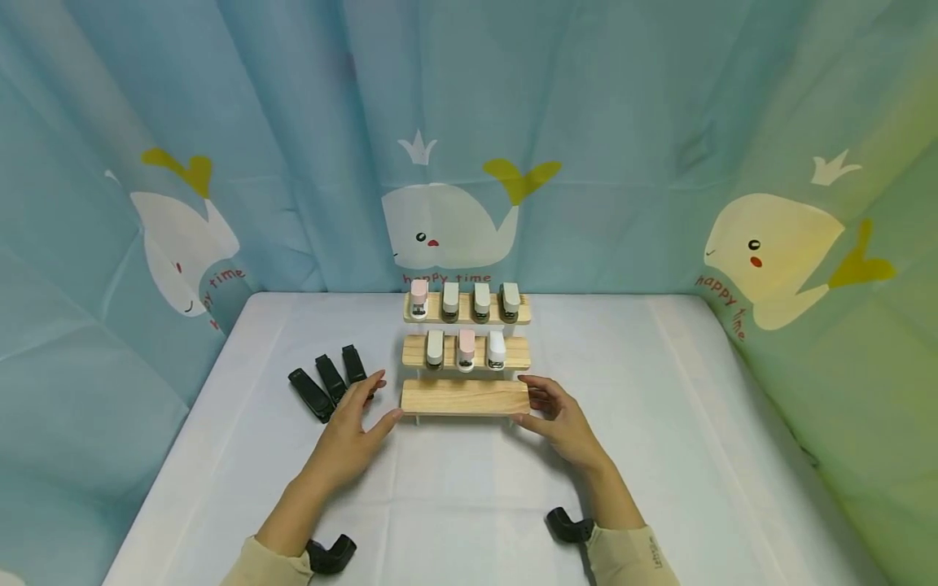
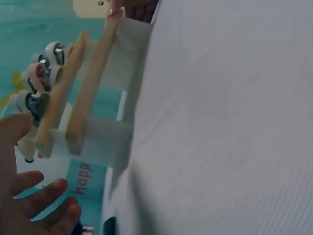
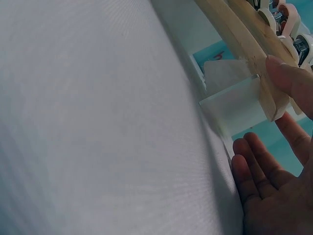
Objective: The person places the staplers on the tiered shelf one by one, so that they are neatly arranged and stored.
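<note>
Centrally, the stand (image 1: pixel 480 353) sits on the bench (image 1: pixel 645 407), staplers (image 1: pixel 466 345) on its upper tiers (image 1: pixel 520 353); the right grip (image 1: pixel 566 427) pinches its lowest tier's (image 1: pixel 465 396) end, the left grip (image 1: pixel 346 439) relaxed just beside the other.

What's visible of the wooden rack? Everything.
The wooden rack stands upright on the white tabletop: three stepped, pale, grained planks on whitish supports. Four small items sit on the top plank, three on the middle; the lowest is bare. The right hand touches its right end; the left hand is near the left, contact unclear.
</note>
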A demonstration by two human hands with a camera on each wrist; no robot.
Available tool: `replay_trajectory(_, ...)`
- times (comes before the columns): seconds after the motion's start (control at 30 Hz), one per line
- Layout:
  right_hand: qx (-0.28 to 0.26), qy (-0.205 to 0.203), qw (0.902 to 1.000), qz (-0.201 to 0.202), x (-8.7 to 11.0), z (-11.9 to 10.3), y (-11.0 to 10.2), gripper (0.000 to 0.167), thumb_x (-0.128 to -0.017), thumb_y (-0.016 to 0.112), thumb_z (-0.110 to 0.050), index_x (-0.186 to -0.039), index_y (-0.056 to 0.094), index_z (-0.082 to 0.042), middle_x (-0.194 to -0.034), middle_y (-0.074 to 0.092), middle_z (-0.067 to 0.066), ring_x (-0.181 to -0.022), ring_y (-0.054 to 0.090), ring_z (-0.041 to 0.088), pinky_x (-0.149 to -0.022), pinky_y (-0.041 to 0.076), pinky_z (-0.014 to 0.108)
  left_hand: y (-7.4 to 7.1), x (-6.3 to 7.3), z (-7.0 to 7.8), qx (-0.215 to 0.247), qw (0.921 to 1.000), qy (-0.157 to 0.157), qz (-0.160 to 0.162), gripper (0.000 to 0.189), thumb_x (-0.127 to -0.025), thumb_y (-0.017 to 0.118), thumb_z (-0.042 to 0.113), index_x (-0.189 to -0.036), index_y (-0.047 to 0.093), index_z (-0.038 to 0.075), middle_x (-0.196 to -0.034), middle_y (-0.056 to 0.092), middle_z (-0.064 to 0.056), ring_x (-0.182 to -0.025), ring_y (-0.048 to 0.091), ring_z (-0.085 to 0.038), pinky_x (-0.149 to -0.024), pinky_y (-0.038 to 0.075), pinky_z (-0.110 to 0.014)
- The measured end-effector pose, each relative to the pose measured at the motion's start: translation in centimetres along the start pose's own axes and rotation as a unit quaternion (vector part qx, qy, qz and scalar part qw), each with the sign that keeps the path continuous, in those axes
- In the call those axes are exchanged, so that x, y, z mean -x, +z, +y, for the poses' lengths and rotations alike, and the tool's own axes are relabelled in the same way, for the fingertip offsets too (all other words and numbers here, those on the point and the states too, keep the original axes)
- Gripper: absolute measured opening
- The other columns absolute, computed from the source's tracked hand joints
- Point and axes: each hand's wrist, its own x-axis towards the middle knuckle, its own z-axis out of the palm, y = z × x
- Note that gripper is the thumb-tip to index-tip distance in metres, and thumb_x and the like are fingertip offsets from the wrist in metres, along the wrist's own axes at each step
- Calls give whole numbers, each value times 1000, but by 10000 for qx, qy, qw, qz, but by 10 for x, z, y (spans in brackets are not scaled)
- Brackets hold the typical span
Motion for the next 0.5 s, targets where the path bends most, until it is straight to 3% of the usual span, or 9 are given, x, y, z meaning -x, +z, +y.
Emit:
replay_trajectory(0.23,-1,6,10000,-17,0,-1,-1,64,-87,85,-13,-144,57,-15,-143,59,14,-129,55,29,-105,49,25,-21,0,0,-344,9991,260,51,62,-101,68,40,-155,45,20,-149,55,-6,-143,48,-31,-115,42,-59)
replay_trajectory(0.5,0,67,10000,-32,1,-3,0,64,-87,85,-13,-144,57,-14,-145,57,14,-132,54,32,-105,49,25,-41,-2,-8,-428,9986,228,206,63,-101,69,38,-155,45,17,-149,51,-14,-139,46,-39,-109,43,-65)
